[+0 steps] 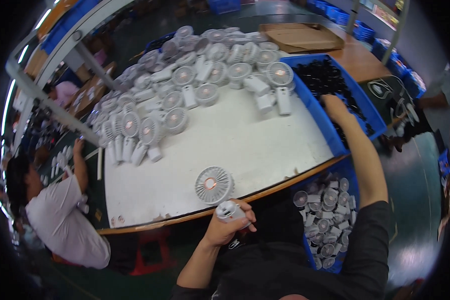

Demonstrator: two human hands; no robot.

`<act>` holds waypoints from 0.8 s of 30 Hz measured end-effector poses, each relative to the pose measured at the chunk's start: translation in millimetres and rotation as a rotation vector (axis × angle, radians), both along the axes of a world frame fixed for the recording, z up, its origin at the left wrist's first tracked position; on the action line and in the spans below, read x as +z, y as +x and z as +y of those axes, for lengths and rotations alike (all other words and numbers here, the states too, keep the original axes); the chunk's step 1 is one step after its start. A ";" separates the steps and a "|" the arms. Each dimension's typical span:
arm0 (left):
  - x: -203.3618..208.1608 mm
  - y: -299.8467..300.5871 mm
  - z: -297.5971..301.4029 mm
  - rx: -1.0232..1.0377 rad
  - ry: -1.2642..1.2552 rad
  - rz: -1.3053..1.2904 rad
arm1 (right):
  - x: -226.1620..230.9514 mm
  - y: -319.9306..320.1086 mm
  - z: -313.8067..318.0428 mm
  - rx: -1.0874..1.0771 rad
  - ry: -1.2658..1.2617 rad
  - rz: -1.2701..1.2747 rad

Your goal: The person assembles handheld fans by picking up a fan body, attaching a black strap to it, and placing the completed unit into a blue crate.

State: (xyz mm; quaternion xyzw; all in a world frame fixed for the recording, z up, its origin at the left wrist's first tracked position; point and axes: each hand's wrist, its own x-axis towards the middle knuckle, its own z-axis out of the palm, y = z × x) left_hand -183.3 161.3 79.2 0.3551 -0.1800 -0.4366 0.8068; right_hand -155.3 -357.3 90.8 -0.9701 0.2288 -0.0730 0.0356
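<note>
My left hand [229,225] is wrapped round the handle of a white handheld fan [212,184] at the table's front edge. The fan's round head, with an orange ring at its centre, lies over the table top, and the handle's end with a dark slot faces up. My right hand [334,107] reaches into a blue tray [312,106] of small black parts [319,75] on the right side of the table. Its fingers are mostly hidden, so whether they grip a part does not show.
A large heap of white fans [185,75] covers the back and left of the white table [235,132]. Below its front right edge stands a blue bin of fans [327,220]. Cardboard [300,37] lies behind the tray. A co-worker [60,215] sits at the left near a red stool [152,250].
</note>
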 end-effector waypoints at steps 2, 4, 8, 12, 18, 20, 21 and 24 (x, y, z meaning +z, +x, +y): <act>1.8 2.4 6.9 0.012 0.082 -0.018 | 18.4 -1.6 12.0 -0.051 0.029 -0.110; 3.7 5.0 1.5 0.040 0.157 -0.083 | 22.9 -13.8 -1.3 -0.023 0.127 -0.292; 6.7 10.6 -0.1 0.072 0.259 -0.080 | 38.7 -24.9 4.2 -0.124 0.215 -0.314; 18.3 13.2 -5.6 0.164 0.282 -0.011 | 67.3 -38.8 117.0 0.164 1.164 -0.684; 20.7 9.8 -28.4 0.216 0.196 0.012 | 24.1 -90.3 324.6 0.513 1.478 -0.454; 14.2 10.2 -19.5 0.286 0.165 0.037 | 31.8 -92.0 349.7 0.489 1.280 -0.469; 12.5 11.0 -14.1 0.289 0.160 0.066 | 37.6 -93.3 354.1 0.486 1.126 -0.465; 12.3 14.5 -7.7 0.237 0.157 0.142 | 33.8 -93.2 344.0 0.592 0.948 -0.485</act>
